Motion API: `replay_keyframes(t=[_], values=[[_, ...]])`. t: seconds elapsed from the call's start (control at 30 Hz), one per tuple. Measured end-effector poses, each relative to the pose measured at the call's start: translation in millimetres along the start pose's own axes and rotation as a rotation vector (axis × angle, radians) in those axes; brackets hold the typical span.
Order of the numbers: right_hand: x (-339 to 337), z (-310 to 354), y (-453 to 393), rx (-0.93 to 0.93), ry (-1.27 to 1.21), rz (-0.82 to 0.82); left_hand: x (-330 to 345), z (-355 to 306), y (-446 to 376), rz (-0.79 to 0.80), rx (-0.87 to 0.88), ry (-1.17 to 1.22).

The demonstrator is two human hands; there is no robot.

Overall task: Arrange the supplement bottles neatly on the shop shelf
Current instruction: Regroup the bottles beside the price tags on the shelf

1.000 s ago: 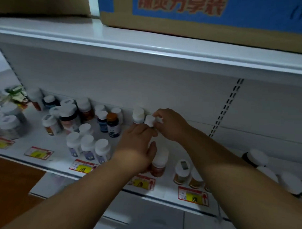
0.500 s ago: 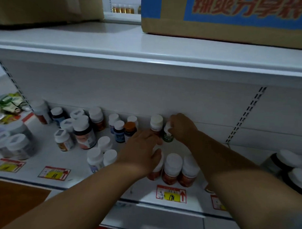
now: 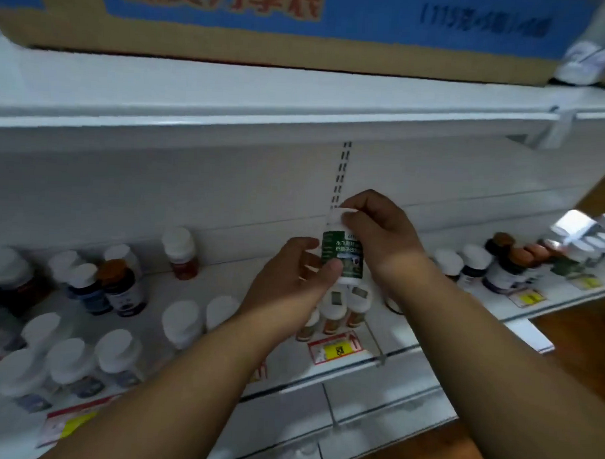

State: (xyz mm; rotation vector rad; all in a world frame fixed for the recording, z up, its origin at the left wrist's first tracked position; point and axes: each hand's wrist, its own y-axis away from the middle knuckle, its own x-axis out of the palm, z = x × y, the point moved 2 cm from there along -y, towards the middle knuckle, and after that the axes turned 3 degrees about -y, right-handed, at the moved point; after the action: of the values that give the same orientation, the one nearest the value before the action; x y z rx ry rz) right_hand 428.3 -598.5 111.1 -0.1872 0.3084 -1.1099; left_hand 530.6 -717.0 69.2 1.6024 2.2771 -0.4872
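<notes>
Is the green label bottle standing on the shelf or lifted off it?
Lifted. The green-label bottle is upright above the shelf, right hand gripping its cap, left hand on its body.

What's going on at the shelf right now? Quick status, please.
Both hands on the green-label bottle: right hand grips its white cap, left hand its body. Bottle held upright above the shelf. Nothing blocking.

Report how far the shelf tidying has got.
Done: white-capped bottles at front left stand in a tidy cluster. In hand: the green-label bottle is off the shelf, right hand gripping its cap, left hand its body. Left: the mixed bottles at far right look jumbled, and the held bottle needs placing.
</notes>
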Motion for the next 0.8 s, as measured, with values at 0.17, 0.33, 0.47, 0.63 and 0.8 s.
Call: replay_keyframes(t=[0.17,0.33,0.47,0.63,0.8], values=[[-109.8,-2.6,36.0,-0.006,0.143,-0.112,98.8,-42.8,-8.2,0.096,0.136,0.091],[-253.2,-21.5,76.1,0.048,0.196,-0.256,234.7,-98.1,-20.4,0.212,0.181,0.18],[-360.6,-37.5,97.2,0.073,0.262,-0.322,334.2,-144.2,-25.6,0.296,0.234,0.099],[-444.9,-62.3,93.4,0.106,0.259,-0.356,413.5,-177.9,-45.3,0.333,0.245,0.057],[-501.8,-91.3,62.2,0.118,0.251,-0.376,467.1,-185.9,-95.4,0.336,0.28,0.003]])
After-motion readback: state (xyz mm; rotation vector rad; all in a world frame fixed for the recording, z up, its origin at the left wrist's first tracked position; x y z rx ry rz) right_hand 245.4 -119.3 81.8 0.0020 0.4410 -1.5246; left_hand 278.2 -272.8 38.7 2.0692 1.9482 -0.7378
